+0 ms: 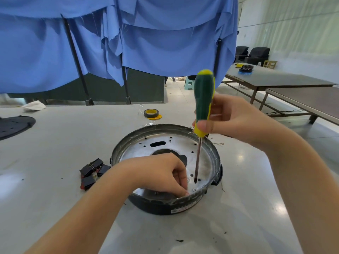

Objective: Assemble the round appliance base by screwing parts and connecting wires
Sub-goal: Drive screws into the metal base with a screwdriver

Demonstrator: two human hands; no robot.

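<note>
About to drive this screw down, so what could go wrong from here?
1. The left hand's fingers sit right beside the screwdriver tip; a slip could jab them.
2. The right hand grips only the handle's lower end, so the shaft may wobble off the hole in the round base.

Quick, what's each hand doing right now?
Left hand: fingers curled inside the round base, grip unclear.
Right hand: grips the screwdriver.
</note>
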